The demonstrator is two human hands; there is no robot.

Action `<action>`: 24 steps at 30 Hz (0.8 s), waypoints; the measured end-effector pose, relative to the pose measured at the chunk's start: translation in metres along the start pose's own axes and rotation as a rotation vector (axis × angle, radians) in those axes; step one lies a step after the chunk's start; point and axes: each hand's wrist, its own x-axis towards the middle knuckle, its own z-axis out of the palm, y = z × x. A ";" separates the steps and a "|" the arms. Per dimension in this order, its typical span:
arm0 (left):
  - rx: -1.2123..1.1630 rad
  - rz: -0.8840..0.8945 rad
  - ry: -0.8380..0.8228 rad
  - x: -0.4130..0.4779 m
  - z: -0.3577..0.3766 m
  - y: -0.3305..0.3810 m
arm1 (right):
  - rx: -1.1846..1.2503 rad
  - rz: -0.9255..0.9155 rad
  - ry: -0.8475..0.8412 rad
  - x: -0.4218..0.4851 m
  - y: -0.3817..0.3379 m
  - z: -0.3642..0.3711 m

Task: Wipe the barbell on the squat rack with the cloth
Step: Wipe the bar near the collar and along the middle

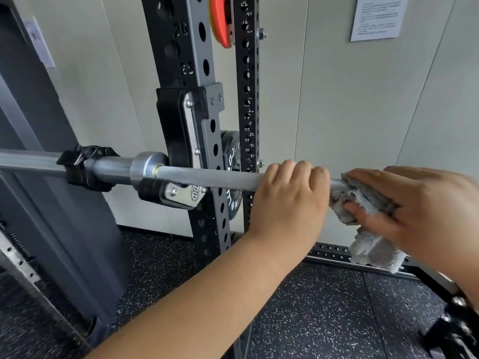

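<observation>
The barbell (pixel 207 177) is steadied by the left hand (pixel 290 200), fingers curled over it, presumably so the cloth (pixel 363 198) (clamped round it by the right hand (pixel 420 211)) can be rubbed along.

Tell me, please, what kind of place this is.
Most likely a gym's weight room: a barbell rests on a perforated squat rack, an orange weight plate is stored on the rack above, and the floor is speckled black rubber.

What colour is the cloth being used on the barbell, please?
Grey, with slightly frayed edges; the head view shows the cloth best.
</observation>
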 end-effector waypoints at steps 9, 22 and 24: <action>0.032 0.058 -0.189 -0.003 -0.042 -0.039 | -0.020 -0.003 0.191 0.004 -0.021 0.020; -0.127 -0.460 -0.106 -0.019 -0.100 -0.208 | -0.146 -0.196 0.160 0.063 -0.135 0.076; -0.131 -0.467 -0.199 -0.018 -0.094 -0.223 | -0.172 -0.210 0.138 0.070 -0.148 0.081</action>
